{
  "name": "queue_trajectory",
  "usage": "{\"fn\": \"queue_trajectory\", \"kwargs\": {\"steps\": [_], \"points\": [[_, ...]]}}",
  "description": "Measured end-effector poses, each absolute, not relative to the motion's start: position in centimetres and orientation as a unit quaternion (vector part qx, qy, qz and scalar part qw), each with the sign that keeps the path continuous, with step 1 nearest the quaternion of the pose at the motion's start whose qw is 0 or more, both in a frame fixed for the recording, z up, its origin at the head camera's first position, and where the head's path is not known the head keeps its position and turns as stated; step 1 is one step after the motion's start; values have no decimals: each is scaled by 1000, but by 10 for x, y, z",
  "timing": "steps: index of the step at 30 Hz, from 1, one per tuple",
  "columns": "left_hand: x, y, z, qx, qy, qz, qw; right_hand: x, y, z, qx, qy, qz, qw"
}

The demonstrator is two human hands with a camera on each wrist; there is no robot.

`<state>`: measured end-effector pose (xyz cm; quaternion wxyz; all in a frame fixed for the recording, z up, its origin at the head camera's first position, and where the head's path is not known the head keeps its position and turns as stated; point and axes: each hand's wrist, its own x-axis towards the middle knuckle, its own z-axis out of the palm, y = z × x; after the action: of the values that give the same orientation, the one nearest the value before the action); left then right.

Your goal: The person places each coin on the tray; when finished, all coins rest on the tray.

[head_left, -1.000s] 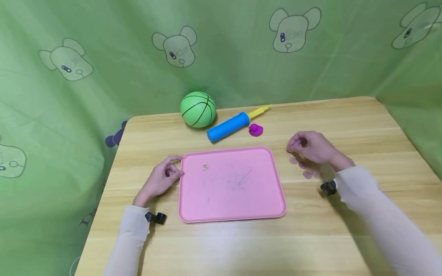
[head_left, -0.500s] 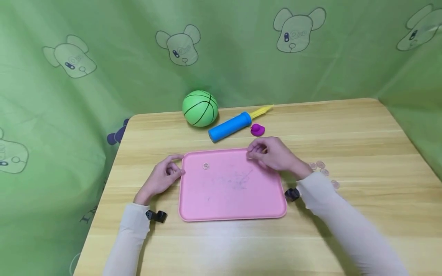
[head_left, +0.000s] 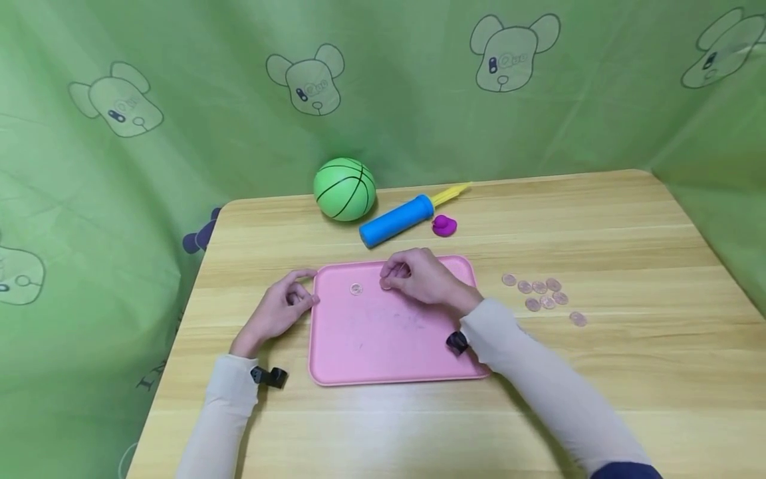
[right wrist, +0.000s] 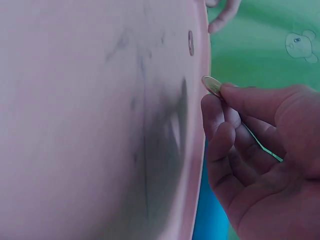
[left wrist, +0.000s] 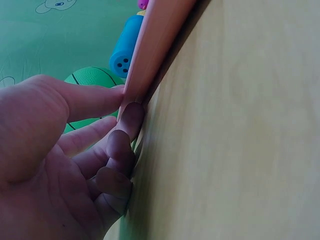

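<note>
My left hand (head_left: pixel 284 308) holds the left rim of a pink tray (head_left: pixel 353 359); in the left wrist view the thumb touches the rim and curled fingers (left wrist: pixel 119 145) lie against its side. Over the back part of the tray, my right hand (head_left: pixel 421 278) pinches a coin (right wrist: pixel 211 86) between thumb and fingertips. The right wrist view shows this coin tilted and apart from the tray floor. Another coin (head_left: pixel 356 289) lies flat on the tray near its back left corner. Several more coins (head_left: pixel 539 287) lie on the table right of the tray.
Behind the tray are a green ball (head_left: pixel 344 189) with black lines, a blue pump (head_left: pixel 397 221) with a yellow tip, and a small purple hat-shaped thing (head_left: pixel 444 225). They stand on a wooden table (head_left: pixel 383 432) before a green curtain (head_left: pixel 407 133).
My right hand has moved left from the coins on the table, across the tray's right edge, carrying a coin over the tray. My left hand has stayed at the tray's left rim.
</note>
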<state>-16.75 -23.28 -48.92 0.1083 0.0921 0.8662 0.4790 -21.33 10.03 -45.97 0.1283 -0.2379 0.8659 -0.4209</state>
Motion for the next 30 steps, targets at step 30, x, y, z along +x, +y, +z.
{"fn": "queue_trajectory", "kwargs": {"steps": [30], "points": [[-167, -232, -492, 97, 866, 480, 104, -215, 69, -470, -255, 911, -313, 86]]}}
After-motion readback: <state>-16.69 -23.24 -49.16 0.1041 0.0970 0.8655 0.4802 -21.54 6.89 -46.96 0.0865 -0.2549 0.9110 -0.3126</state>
